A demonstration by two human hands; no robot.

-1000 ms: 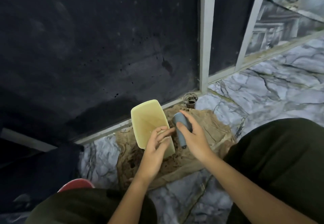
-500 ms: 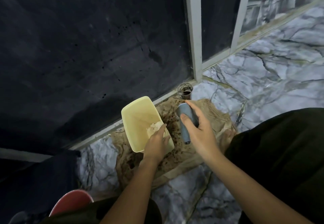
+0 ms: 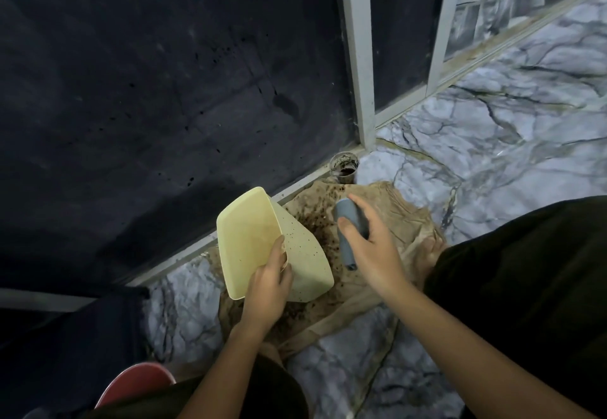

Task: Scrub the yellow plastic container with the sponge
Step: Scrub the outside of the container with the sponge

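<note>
The yellow plastic container (image 3: 249, 238) is tilted on its side over a stained brown cloth (image 3: 404, 218), its opening turned left and its speckled side wall facing up. My left hand (image 3: 267, 287) grips its near rim, thumb inside. A small pale scrap, perhaps the sponge (image 3: 286, 262), shows under my fingers at the rim; most of it is hidden. My right hand (image 3: 374, 251) is just right of the container and holds a grey cylindrical tool (image 3: 348, 218), apart from the container.
A small dirty cup (image 3: 344, 165) stands by the white window frame (image 3: 358, 57) behind the cloth. Dark glass fills the left. A marble floor (image 3: 492, 142) spreads right. A red round object (image 3: 138, 382) lies at the lower left. My dark-clothed knees flank the work.
The container has tipped further onto its side, showing its speckled wall. My left hand went from inside it to gripping the rim. My right hand keeps hold of the grey tool.
</note>
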